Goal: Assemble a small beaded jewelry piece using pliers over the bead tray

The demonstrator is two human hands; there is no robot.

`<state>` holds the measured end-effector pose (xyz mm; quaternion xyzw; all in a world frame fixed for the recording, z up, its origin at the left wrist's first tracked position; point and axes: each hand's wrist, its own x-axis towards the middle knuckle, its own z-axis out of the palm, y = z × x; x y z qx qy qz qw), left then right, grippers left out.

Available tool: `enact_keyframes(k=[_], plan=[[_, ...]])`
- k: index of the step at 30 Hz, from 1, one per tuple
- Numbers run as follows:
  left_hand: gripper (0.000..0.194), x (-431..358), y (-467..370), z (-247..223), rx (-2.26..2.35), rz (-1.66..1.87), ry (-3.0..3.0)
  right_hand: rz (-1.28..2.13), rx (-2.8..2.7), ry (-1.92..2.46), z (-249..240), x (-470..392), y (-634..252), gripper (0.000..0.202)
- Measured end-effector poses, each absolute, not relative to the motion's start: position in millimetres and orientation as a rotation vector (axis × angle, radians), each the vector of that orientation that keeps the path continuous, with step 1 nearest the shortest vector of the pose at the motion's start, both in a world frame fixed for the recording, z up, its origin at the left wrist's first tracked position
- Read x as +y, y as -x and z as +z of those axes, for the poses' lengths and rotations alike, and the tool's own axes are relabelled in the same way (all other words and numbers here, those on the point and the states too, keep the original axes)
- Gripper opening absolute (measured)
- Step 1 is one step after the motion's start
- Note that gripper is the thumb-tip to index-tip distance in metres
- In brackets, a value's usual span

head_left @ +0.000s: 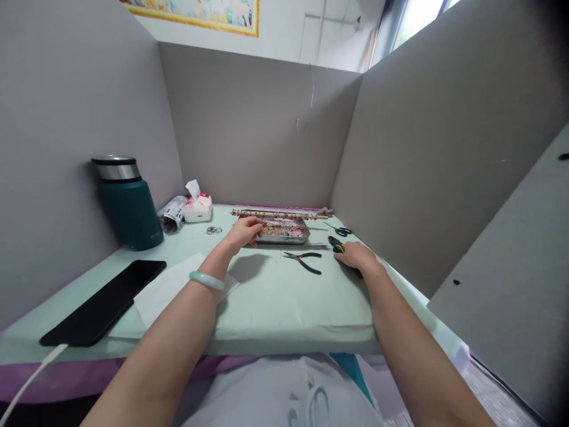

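Observation:
My left hand [246,231], with a pale green bangle [207,280] on the wrist, is over the left end of a metal tray [293,239] of small colourful beads. Its thumb and fingers are pinched together; anything between them is too small to make out. On the right, my right hand [354,255] is closed around pliers with dark jaws and yellow-and-black handles [338,247]. Between the hands, a second pair of pliers [307,261] with red-and-black handles lies open on the pale green cloth. A beaded rod [278,215] lies along the tray's far edge.
Black scissors [342,231] lie beyond my right hand. Thin metal rods [315,246] lie before the tray. At left are a green bottle [131,207], a tissue box [198,209], small rings [214,230], a black phone [106,301] and white paper [166,287]. Grey partitions [262,130] surround the table.

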<state>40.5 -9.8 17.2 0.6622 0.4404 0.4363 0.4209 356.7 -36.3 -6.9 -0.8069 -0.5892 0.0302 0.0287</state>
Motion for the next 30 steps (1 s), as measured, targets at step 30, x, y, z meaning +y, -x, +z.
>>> enact_keyframes(k=[30], plan=[[0.005, 4, -45, -4, 1.167, 1.033, -1.775, 0.959, -1.483, 1.115, -8, -48, -255, 0.01]])
